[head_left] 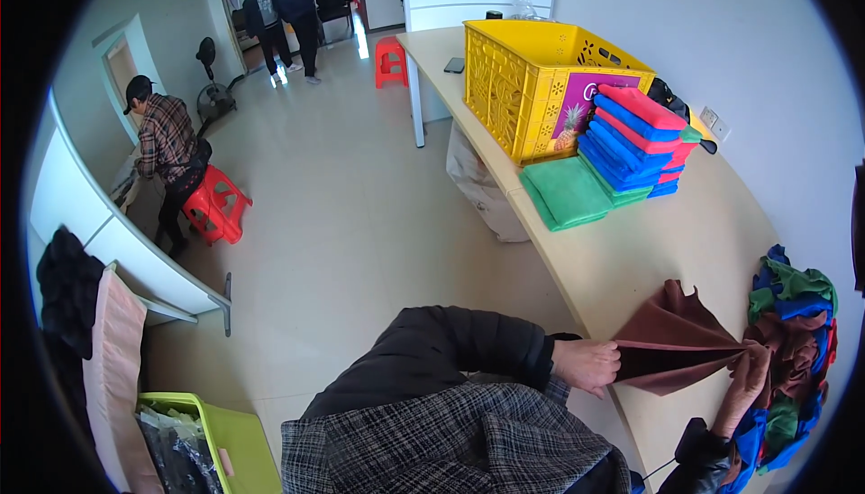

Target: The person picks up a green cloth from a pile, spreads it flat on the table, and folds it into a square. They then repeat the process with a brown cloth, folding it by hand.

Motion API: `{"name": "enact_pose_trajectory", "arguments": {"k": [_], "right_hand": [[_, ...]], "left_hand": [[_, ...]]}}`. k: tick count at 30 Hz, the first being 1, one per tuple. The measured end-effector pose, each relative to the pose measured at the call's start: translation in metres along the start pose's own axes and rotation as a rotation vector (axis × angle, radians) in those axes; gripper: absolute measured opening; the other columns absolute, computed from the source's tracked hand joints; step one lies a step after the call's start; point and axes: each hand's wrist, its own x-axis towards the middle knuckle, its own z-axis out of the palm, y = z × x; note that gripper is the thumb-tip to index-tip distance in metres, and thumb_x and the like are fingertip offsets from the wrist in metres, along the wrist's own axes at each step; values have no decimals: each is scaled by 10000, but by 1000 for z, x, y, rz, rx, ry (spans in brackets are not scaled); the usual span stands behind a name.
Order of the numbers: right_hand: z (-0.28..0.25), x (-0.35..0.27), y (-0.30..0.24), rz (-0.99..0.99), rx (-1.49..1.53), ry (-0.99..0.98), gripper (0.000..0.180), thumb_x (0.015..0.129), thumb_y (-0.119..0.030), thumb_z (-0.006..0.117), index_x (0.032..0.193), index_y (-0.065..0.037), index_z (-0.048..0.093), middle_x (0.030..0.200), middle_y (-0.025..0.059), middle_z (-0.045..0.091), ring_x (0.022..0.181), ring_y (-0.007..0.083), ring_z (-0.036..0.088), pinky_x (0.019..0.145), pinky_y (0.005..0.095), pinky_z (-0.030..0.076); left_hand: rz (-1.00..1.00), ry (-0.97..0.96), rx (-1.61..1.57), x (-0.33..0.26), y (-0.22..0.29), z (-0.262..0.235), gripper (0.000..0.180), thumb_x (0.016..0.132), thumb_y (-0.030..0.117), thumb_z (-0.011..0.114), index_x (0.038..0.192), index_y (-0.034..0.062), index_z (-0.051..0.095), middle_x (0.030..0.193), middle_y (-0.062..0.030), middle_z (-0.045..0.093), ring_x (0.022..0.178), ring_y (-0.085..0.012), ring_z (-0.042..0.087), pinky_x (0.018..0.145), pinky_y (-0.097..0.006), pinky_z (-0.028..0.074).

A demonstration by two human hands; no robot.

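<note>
- Table (676,242): the pale top before you, carrying the crate.
- Yellow crate (505,89): your landmark, open-topped, with a purple panel on one wall.
- Loose heap of cloths (793,341): blue, green, brown and red, crumpled, to the right of the crate and nearer you.
- Stack of folded cloths (635,143): red, blue and green, just beside the crate on your side.
- Brown cloth (671,332): stretched between your hands over the table, on your side of the crate and well apart from it.
- Left hand (586,365): your fist, clenched on the brown cloth's left edge.
- Right hand (748,372): your fingers, pinching the brown cloth's gathered right end, near the heap.
- Phone (454,65): lying just left of the crate.
</note>
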Motion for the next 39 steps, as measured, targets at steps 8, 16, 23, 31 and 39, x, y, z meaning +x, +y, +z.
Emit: {"name": "enact_pose_trajectory", "arguments": {"k": [8,16,23,31,39], "right_hand": [[-47,16,-21,-11,38,125,157,1043,-134,527,1162,-64,602,1061,-4,597,879,58,538,757,193,451],[-106,28,-67,-4,-177,283,221,1041,-203,544,1186,-58,626,1043,-13,600,868,49,547,749,174,437],[-135,27,-90,38,-130,292,254,1037,-228,547,1187,-41,630,981,-17,576,829,52,490,731,197,381],[-150,12,-88,85,-201,251,274,1044,-221,529,1216,-29,622,1016,-17,597,859,45,521,765,191,403],[-166,9,-61,-53,-201,303,258,1041,-205,536,1208,-33,634,829,-61,472,677,28,323,605,216,263]], "left_hand": [[72,250,249,-1,-22,-74,111,812,181,596,810,71,608,848,-66,571,934,-234,566,991,-447,406],[64,568,387,17,-44,-197,73,813,144,626,767,104,585,847,-42,555,986,-225,543,1038,-466,390],[122,724,212,41,-53,-224,193,783,205,738,781,89,584,867,-42,551,988,-245,538,942,-405,433],[122,637,114,38,-32,-230,235,767,238,766,795,79,595,906,-56,542,966,-248,537,909,-394,447],[59,569,-27,32,-37,-223,268,774,191,791,810,53,564,969,-73,529,946,-264,558,806,-399,477]]}}
